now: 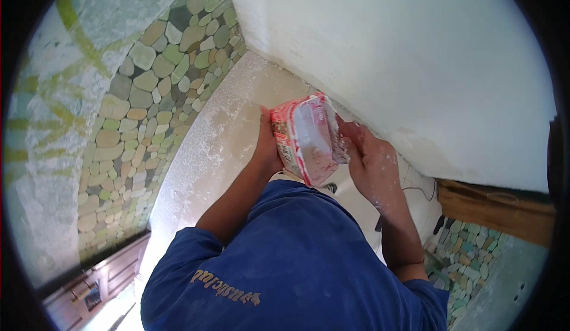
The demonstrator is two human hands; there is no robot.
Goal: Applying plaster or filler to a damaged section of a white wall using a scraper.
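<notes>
My left hand (268,144) is wrapped round the left side of a red and white plastic tub (288,144). The tub is tilted, its mouth turned to the right, and white paste smears its pale inner wall and red rim. At the tub's right edge my right hand (371,156) is closed, fingers bent, on a flat tool (338,141) coated in white paste. Most of that tool is hidden by the fingers and the tub, so its exact kind does not show. White specks dot my right hand and wrist.
A smooth white wall (404,64) rises at the right. On the left, a pebble-mosaic strip (148,99) borders a pale dusty floor (219,111). A wooden plank (493,209) lies at the lower right, with a thin cable (424,189) beside it. A brown slatted panel (101,277) stands lower left.
</notes>
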